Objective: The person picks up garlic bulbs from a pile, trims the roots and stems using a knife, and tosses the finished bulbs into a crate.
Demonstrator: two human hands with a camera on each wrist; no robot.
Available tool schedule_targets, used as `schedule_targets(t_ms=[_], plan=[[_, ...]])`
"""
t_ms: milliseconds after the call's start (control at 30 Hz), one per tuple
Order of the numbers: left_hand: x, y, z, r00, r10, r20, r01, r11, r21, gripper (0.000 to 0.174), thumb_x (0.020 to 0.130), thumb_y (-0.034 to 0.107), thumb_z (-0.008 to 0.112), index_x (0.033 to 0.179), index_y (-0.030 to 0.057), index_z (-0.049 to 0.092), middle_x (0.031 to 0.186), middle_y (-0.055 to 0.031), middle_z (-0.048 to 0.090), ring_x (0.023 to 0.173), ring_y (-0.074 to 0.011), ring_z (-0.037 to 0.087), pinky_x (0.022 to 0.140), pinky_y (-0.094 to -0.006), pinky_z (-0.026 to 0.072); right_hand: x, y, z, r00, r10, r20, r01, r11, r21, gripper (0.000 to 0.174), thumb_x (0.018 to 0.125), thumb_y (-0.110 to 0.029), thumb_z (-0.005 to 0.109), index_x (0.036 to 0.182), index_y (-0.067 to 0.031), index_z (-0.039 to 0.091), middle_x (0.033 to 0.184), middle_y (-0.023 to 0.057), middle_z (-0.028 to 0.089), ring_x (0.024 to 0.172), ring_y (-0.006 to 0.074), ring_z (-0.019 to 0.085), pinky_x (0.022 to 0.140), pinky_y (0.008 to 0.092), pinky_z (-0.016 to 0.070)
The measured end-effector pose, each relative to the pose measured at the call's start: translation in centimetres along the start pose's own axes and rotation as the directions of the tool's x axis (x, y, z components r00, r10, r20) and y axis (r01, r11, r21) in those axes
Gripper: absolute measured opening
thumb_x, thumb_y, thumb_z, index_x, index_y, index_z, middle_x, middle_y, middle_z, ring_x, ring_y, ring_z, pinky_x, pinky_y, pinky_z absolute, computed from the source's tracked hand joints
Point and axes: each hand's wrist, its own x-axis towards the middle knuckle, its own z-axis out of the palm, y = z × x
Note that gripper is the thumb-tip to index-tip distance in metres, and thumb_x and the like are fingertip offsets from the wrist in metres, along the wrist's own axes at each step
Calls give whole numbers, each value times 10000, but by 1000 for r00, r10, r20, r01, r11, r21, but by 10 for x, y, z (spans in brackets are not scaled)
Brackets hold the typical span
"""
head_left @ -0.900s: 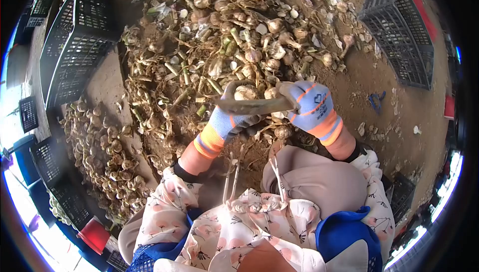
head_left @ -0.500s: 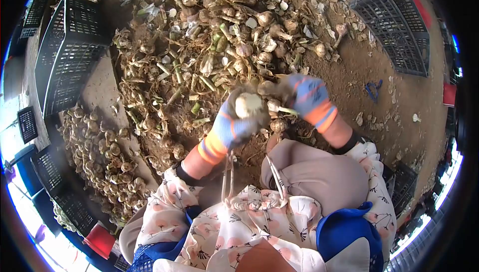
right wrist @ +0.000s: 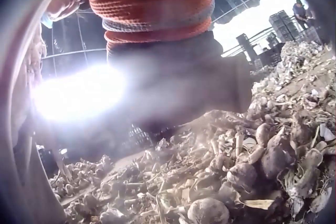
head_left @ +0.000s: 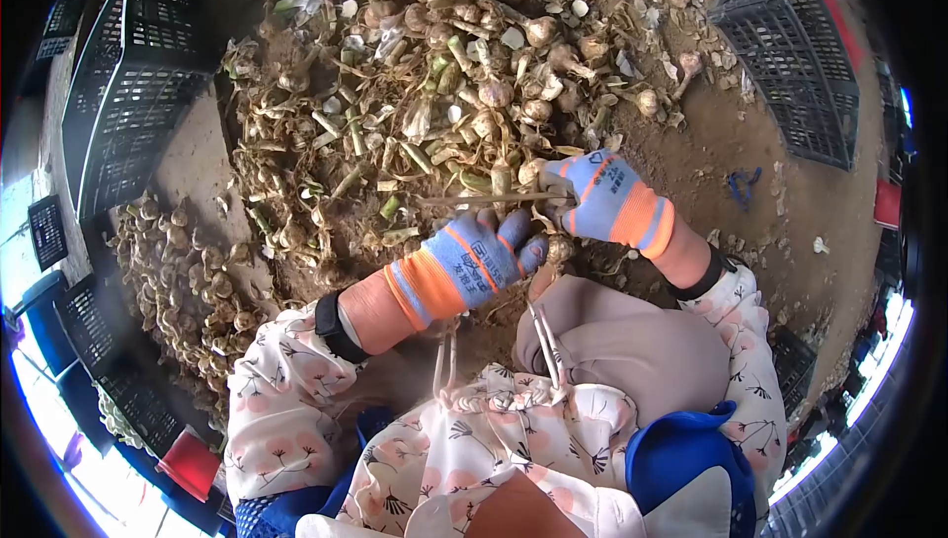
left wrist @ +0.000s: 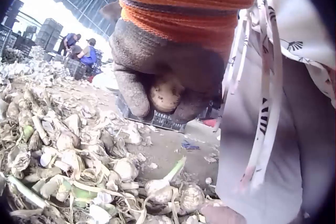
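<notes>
My left hand (head_left: 484, 257), in a blue and orange glove with grey palm, is turned back side up near the lap. A garlic bulb (left wrist: 166, 94) sits between its curled fingers in the left wrist view; the head view hides it. My right hand (head_left: 597, 197), gloved alike, grips a knife whose long blade (head_left: 484, 198) shows almost edge-on and points left, just beyond the left fingers. Under and in front of both hands spreads a heap of garlic bulbs (head_left: 494, 94) with cut stalks, roots and dry skins. The right wrist view is blurred around the hand.
Beside the heap, at the left, lies a second pile of garlic bulbs (head_left: 183, 281). Black plastic crates stand at the left (head_left: 138, 94) and right (head_left: 795, 54). A small blue item (head_left: 744, 188) lies on the ground at the right. Two people (left wrist: 81, 50) are farther back.
The left hand first held a bulb behind the blade, then showed the bulb's pale face upward. Now it has turned over, back side up. The right hand keeps the knife, its blade now nearly edge-on.
</notes>
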Motion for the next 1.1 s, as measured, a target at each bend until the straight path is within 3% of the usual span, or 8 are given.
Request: schedule_targets(t_ms=[400,500,600,667,700,833,967,1100], plan=[[-167,-32,-22,936,-349,53,348,884,-313,227,690,122,575,916,109,569,993,-114,569,819,-245,592,678,-333,506,-7,46,44,955,295,14,-294,947,129,251,726,-233,645,875,-33,625,798,194,625,749,355,603,678,372,486],[-327,-46,-21,139,-833,536,735,449,509,232,741,217,634,944,105,651,897,-115,643,877,-263,621,719,-343,508,-16,72,62,937,349,15,-318,833,453,251,699,-188,688,871,-20,617,765,157,634,713,282,612,662,337,475],[-341,-57,-45,-156,-777,610,727,328,604,393,797,394,519,1130,193,568,1144,-88,569,1067,-244,539,873,-358,438,-5,62,63,957,266,-117,-211,914,346,301,702,-195,711,890,13,601,792,135,647,726,253,618,669,324,473],[-330,-63,-16,-14,-720,694,756,446,478,335,772,267,536,1058,108,607,1091,-103,599,934,-255,608,788,-393,484,9,34,47,961,273,36,-266,889,374,305,723,-153,699,943,24,586,829,117,661,769,241,635,687,296,478],[-325,-64,1,310,-530,789,539,782,314,324,770,188,519,1073,94,581,1133,-109,569,849,-271,626,743,-398,498,10,32,51,964,266,3,-249,897,365,305,721,-142,697,949,26,586,837,118,663,770,236,635,687,294,479],[-268,-41,52,848,-424,317,313,885,346,555,809,101,490,1323,262,356,1297,-121,381,856,-350,607,664,-369,536,3,45,74,974,226,-25,-196,890,413,237,750,-65,641,956,37,583,862,101,655,773,180,616,692,271,476],[-243,-55,88,579,-596,556,791,577,-204,583,767,138,595,1302,214,376,1282,-153,378,982,-352,560,764,-386,509,2,20,73,962,248,111,-270,920,284,172,769,-5,582,938,28,579,887,82,644,786,126,594,701,250,476],[-151,-48,67,525,-833,172,409,70,-910,657,665,66,740,1235,68,415,1077,-122,549,800,-216,614,721,-306,505,-3,18,71,974,223,41,-203,775,598,210,774,-31,579,973,34,575,847,38,617,751,107,569,664,239,461]])
